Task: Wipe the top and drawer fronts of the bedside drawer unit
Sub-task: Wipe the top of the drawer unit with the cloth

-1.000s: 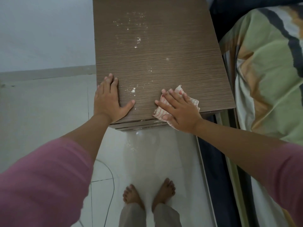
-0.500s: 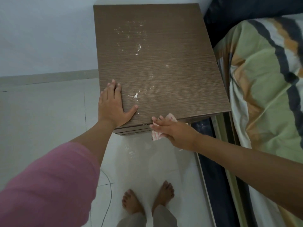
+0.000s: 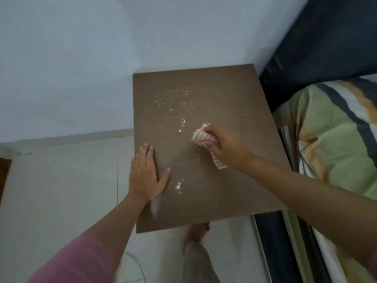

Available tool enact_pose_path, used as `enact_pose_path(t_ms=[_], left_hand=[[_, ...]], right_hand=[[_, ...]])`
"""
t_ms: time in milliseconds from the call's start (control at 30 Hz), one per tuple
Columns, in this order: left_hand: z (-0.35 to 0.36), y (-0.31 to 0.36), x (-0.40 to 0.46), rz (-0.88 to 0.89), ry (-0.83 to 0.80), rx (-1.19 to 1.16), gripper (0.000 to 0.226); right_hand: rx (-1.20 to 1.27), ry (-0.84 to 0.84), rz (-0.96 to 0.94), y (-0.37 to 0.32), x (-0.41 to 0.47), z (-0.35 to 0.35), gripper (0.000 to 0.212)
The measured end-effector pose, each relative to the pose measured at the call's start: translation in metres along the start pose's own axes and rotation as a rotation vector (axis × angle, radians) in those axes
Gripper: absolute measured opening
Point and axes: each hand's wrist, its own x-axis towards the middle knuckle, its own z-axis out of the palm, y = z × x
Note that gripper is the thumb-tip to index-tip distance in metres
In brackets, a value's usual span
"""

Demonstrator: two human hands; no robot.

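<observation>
The brown wood-grain top of the bedside drawer unit [image 3: 220, 92] fills the middle of the head view. White powder specks [image 3: 181, 123] lie scattered down its centre, with another small patch [image 3: 178, 186] nearer the front. My left hand [image 3: 145, 176] rests flat, fingers spread, on the top's left edge. My right hand [image 3: 226, 147] is closed around a bunched white cloth with red stripes [image 3: 201, 137], pressed to the top just right of the central specks. The drawer fronts are hidden below the top.
A bed with a green, orange and dark striped cover [image 3: 334, 139] stands close along the unit's right side, with a dark headboard [image 3: 326, 43] behind it. A pale wall [image 3: 81, 58] is at the back. White floor tiles [image 3: 61, 190] and my foot [image 3: 196, 231] lie below.
My right hand lifted the cloth from below the front edge and moved it up to the middle of the top, now bunched. The view shifted back; my left hand stays flat on the left edge.
</observation>
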Motion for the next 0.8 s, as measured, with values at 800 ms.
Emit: enact_pose_path(t_ms=[800], left_hand=[[-0.015,-0.007,0.151,-0.189,-0.138,0.059,0.085]], right_hand=[[-0.39,-0.388,-0.54,0.127,0.276,0.025,0.05]])
